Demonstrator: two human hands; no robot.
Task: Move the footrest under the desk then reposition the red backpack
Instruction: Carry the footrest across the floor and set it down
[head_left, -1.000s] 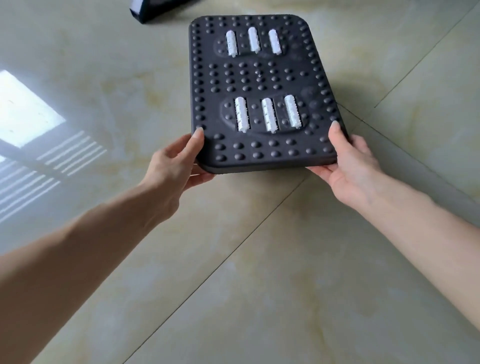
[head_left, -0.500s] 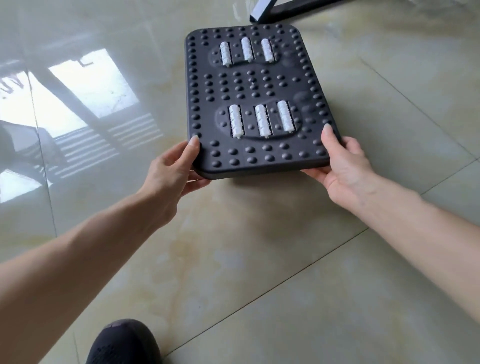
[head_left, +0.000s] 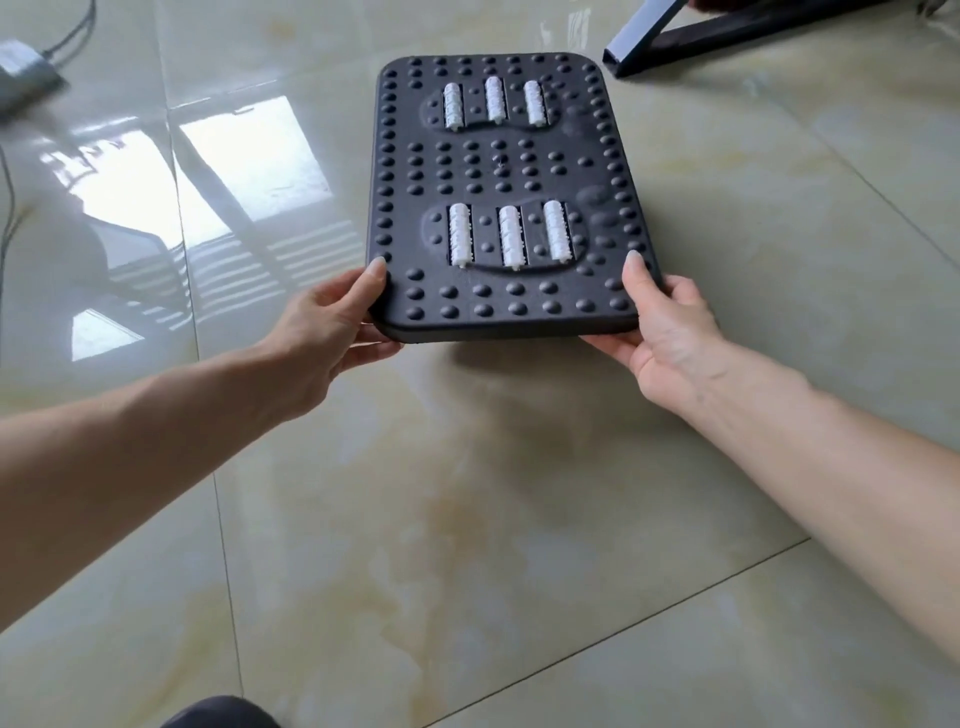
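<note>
Head view: footrest held just above the tiled floor, left hand and right hand each pinching a near corner, thumbs on top, fingers curled underneath. Desk leg just beyond.

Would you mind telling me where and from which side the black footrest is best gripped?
Probably at the two near corners of the footrest, approached from its short near edge: the board is wide, flat and thin, so the left hand and right hand grip opposite corners.

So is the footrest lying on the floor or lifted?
Lifted: both hands, left hand and right hand, grip the footrest, shadow beneath.
</note>
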